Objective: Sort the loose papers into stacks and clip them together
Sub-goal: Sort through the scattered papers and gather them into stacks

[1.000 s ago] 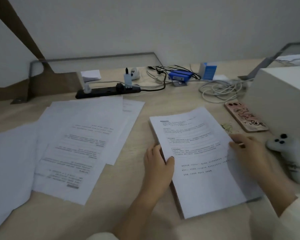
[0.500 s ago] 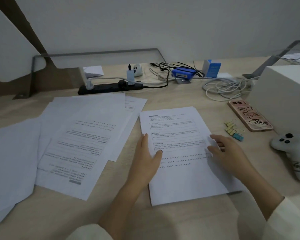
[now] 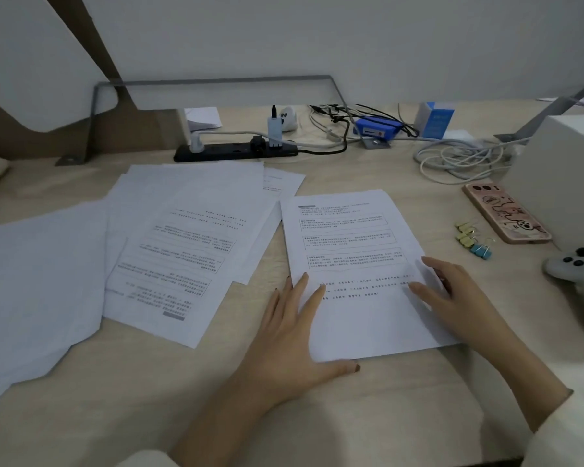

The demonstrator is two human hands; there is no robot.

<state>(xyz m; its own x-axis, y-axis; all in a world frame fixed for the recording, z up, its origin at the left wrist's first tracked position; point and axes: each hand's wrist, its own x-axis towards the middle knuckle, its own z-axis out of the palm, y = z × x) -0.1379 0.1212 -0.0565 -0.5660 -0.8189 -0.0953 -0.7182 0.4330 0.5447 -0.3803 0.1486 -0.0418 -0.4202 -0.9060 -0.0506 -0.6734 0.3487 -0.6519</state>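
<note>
Squaring step: stack of white printed sheets (image 3: 351, 251) lies centre-right on pale wooden desk (image 3: 418, 399); left hand (image 3: 290, 335) flat on its left edge, right hand (image 3: 452, 298) on right edge, fingers straight, slightly spread. Next, likely: grab small yellow-and-blue binder clips (image 3: 474, 242) nearby, right.

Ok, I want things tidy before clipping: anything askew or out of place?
Yes: the loose papers left of the neat stack lie fanned, overlapping at angles; the top printed sheet lies upside down to the person.
</note>
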